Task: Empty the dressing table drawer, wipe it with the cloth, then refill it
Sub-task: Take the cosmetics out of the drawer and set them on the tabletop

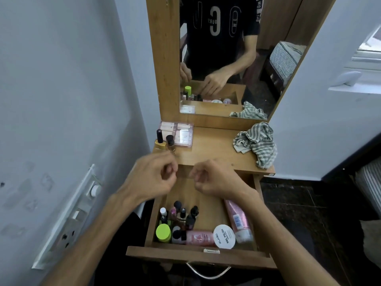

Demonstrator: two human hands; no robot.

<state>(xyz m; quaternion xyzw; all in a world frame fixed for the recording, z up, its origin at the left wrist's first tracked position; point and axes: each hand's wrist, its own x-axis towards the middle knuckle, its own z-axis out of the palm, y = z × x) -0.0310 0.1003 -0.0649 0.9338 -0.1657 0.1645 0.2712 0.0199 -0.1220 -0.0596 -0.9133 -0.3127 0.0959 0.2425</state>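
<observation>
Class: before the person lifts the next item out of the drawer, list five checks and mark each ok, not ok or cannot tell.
1. Drawer pulled open: ok.
2. Drawer emptied: not ok; small bottles, green-capped jar, pink tube and nail polish tub remain.
3. Room on tabletop for more: ok.
4. Cloth within reach on top: ok.
5. Left hand and right hand free: cannot tell; fingers curled, blurred.

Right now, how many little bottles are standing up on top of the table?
2. A yellow bottle stands at the tabletop's left edge, and a clear brownish bottle stands just right of it, both before the pink case. More bottles remain in the drawer.
</observation>
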